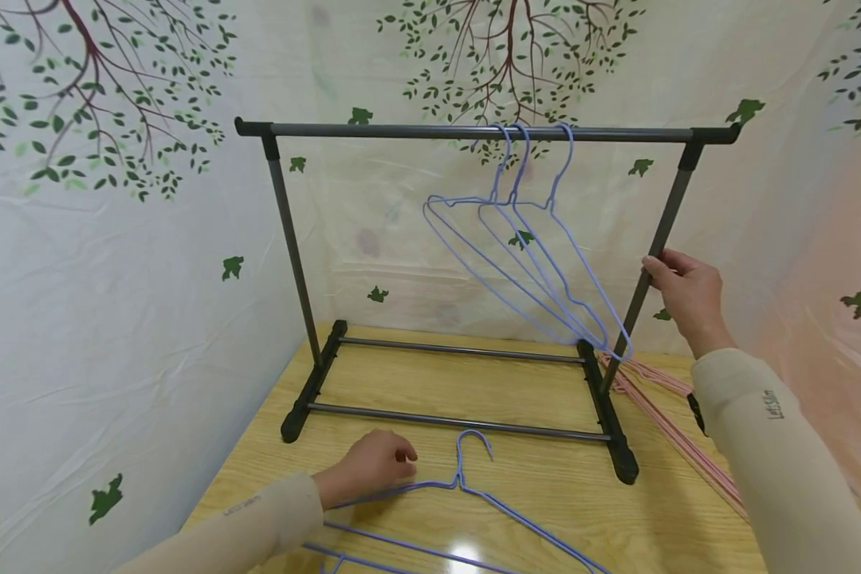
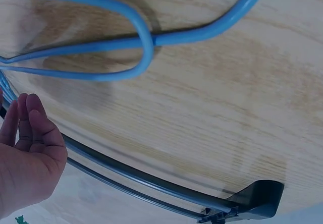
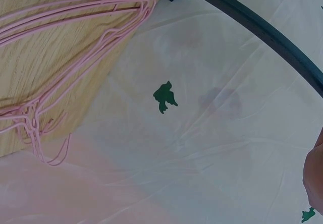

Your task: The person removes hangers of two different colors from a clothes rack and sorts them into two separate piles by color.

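Note:
My right hand (image 1: 689,293) grips the right upright of a dark metal clothes rack (image 1: 658,227), thumb on its near side. Three blue wire hangers (image 1: 518,171) hang from the top bar, right of its middle. On the wooden table in front, another blue hanger (image 1: 531,522) lies with its hook toward the rack. Over that hanger's left shoulder is my left hand (image 1: 373,465), its fingers loosely bent. The left wrist view shows this hand (image 2: 33,158) at the lower left with nothing between the fingers. Only the edge of the right hand (image 3: 314,176) appears in the right wrist view.
More blue hangers (image 1: 359,563) lie along the table's near edge. A bundle of pink hangers (image 3: 91,57) lies on the table right of the rack, under my right arm. A pale cloth backdrop (image 1: 151,319) with printed leaves surrounds the table (image 1: 445,383).

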`<state>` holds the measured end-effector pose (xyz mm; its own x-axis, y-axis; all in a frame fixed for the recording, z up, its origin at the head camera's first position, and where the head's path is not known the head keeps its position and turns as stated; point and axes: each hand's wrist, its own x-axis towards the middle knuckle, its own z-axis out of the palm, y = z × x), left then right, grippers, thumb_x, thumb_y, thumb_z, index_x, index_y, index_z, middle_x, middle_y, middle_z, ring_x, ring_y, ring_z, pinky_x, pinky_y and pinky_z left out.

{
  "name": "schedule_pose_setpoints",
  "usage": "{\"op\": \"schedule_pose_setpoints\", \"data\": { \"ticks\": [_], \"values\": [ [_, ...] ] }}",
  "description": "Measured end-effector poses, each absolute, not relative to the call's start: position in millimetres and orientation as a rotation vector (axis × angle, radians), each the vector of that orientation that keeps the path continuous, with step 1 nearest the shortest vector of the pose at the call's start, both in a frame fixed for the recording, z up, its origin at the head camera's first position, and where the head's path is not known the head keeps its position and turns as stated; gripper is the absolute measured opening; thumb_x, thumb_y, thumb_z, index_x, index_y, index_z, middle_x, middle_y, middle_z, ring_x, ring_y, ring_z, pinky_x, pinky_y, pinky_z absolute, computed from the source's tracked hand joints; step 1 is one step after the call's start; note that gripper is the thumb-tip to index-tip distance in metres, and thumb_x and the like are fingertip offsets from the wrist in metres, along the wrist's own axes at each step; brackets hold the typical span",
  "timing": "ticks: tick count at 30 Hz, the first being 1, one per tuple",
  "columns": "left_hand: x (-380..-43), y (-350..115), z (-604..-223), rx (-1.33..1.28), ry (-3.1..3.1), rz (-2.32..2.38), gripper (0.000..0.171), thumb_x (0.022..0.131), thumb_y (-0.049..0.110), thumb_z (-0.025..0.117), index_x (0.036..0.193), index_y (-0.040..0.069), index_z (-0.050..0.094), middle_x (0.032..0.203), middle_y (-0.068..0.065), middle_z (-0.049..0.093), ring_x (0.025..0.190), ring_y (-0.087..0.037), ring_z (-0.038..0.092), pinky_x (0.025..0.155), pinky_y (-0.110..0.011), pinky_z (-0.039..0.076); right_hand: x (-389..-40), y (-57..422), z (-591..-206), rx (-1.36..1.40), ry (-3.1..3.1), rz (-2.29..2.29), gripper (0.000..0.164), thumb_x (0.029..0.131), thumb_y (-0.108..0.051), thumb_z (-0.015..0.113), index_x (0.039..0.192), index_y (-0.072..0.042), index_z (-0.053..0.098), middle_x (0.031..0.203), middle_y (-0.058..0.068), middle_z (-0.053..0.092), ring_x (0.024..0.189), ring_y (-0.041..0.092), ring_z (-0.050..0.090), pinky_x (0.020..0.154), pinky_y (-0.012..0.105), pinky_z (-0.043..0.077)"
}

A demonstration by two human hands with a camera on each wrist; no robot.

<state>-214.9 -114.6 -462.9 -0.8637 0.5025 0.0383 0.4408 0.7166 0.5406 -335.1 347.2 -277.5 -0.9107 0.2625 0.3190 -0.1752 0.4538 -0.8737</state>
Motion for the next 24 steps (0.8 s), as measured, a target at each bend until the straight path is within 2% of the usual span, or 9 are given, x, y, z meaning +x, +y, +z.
{"op": "schedule_pose_setpoints", "data": {
  "ticks": [6,13,17,24],
  "values": [
    [-224,-112,-457,0.748,2.846,0.851,0.020,0.091,0.019,0.072,0.104,0.004,0.075,0.085,0.003,0.068,0.073,-0.010,0.058,0.065,-0.031,0.049,-335,347,-278,-0.083,-2.299,1.479,0.064,0.095,-0.047,0.060,0.145,-0.006,0.051,0.099,-0.021,0.060,0.082,-0.013,0.061,0.103,0.039,0.044],
    [-244,-105,-432,0.701,2.902,0.973,0.023,0.094,0.021,0.069,0.109,0.004,0.074,0.088,0.001,0.068,0.075,-0.011,0.060,0.063,-0.031,0.050,-335,346,-277,-0.082,-2.303,1.482,0.065,0.095,-0.048,0.059,0.145,-0.007,0.051,0.104,-0.017,0.061,0.084,-0.012,0.062,0.105,0.044,0.042],
    [-257,-98,-411,0.629,2.955,1.041,0.025,0.095,0.025,0.068,0.112,0.008,0.073,0.088,0.003,0.068,0.076,-0.010,0.059,0.064,-0.029,0.051,-335,346,-277,-0.078,-2.307,1.484,0.065,0.096,-0.048,0.059,0.145,-0.006,0.051,0.100,-0.019,0.060,0.083,-0.012,0.061,0.105,0.044,0.042],
    [-269,-88,-369,0.593,3.012,1.175,0.030,0.095,0.030,0.068,0.119,0.010,0.072,0.099,0.000,0.070,0.084,-0.014,0.062,0.074,-0.035,0.053,-335,347,-277,-0.069,-2.294,1.487,0.064,0.096,-0.047,0.060,0.144,-0.004,0.052,0.091,-0.026,0.059,0.081,-0.013,0.062,0.105,0.045,0.042]
  ]
}}
